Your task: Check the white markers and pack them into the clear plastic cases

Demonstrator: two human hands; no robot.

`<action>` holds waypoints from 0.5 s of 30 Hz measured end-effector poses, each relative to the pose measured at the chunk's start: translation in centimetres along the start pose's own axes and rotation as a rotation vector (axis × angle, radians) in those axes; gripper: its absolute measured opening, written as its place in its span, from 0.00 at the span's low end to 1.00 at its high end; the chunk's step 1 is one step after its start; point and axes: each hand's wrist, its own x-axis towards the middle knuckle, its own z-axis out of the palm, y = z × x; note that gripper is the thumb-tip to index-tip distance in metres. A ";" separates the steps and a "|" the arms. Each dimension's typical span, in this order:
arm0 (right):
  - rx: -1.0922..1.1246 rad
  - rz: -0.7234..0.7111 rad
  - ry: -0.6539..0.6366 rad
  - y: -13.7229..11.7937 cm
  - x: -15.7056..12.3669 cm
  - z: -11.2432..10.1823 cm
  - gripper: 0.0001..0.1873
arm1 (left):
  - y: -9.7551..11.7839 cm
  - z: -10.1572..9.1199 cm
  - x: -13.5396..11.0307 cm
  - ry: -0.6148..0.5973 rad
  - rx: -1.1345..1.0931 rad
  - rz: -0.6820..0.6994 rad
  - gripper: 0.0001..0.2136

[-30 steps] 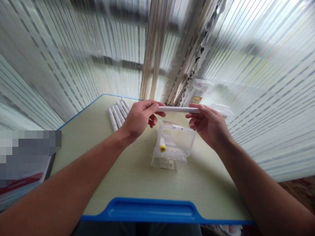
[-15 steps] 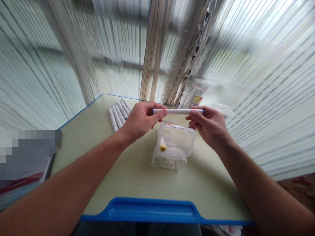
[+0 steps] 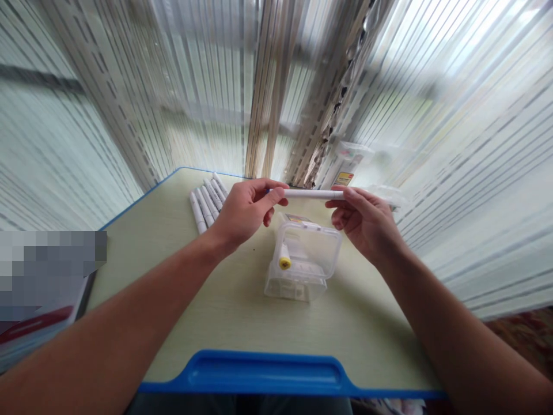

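Note:
A white marker [image 3: 311, 195] is held level above the table between both hands. My left hand [image 3: 248, 210] pinches its left end, where a bit of blue shows. The right end is in the closed fingers of my right hand [image 3: 367, 222], which cover its tip. Below the marker stands a clear plastic box [image 3: 298, 285] with its lid raised. Inside it lies a white marker with a yellow end [image 3: 284, 263]. Several white markers [image 3: 203, 207] lie side by side on the table, just left of my left hand.
The pale table [image 3: 233, 323] has a blue rim and a blue tray [image 3: 268, 372] at its front edge. A clear package with a yellow label [image 3: 344, 178] stands at the back right, against the striped curtain [image 3: 207, 115]. A flat object with a red band [image 3: 38, 323] is at far left.
My right hand has slid a little left along the marker, and its blue right end is now covered. My left hand has shifted slightly left. The box has stayed put.

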 end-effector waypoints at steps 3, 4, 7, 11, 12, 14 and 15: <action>0.031 0.020 -0.001 -0.1 0.0 -0.1 0.10 | 0.1 0.0 0.0 0.017 -0.067 -0.058 0.10; 0.039 0.025 0.000 -0.1 0.0 -0.1 0.11 | 0.2 0.0 0.1 0.019 -0.086 -0.072 0.10; 0.053 0.032 0.000 -0.1 0.0 -0.1 0.12 | 0.3 -0.1 0.1 0.025 -0.116 -0.093 0.10; 0.020 0.019 0.001 -0.1 -0.1 0.0 0.10 | 0.3 0.0 0.0 0.028 -0.072 -0.079 0.09; 0.004 0.012 0.001 0.0 -0.1 0.0 0.09 | 0.3 0.0 0.0 0.024 -0.048 -0.067 0.09; -0.032 -0.005 -0.001 0.1 -0.2 0.1 0.08 | 0.3 0.0 -0.1 0.014 0.013 -0.031 0.09; -0.048 -0.012 -0.003 0.2 -0.2 0.1 0.07 | 0.2 0.0 -0.1 0.007 0.044 -0.011 0.08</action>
